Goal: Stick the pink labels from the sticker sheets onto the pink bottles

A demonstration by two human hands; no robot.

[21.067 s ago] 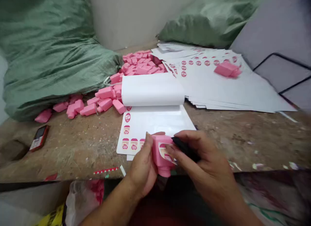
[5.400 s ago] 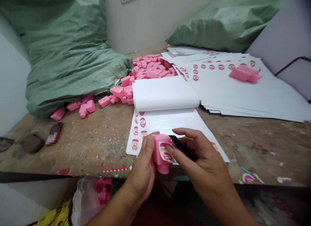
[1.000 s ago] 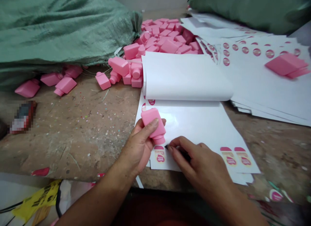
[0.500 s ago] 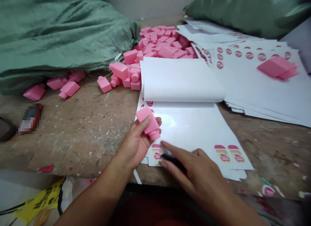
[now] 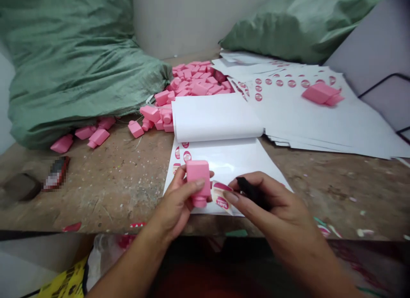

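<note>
Pink plastic bottle (image 5: 197, 180) in your left hand (image 5: 173, 204), cap down, fingers and thumb closed round it. Your right hand (image 5: 265, 199) pinches a black tool (image 5: 250, 190), fingertip at a loose label (image 5: 221, 199) on the sticker sheet (image 5: 224, 159). Pink bottles (image 5: 195, 82) heaped far left of it, against a green woven sack (image 5: 73, 71).

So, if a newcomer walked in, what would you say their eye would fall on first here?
Probably the heap of pink plastic bottles spilling beside a green woven sack at the back of the workbench. To the right lie white label sheets, and at the front the left hand holds one pink bottle near a printed label at the right hand.
</note>
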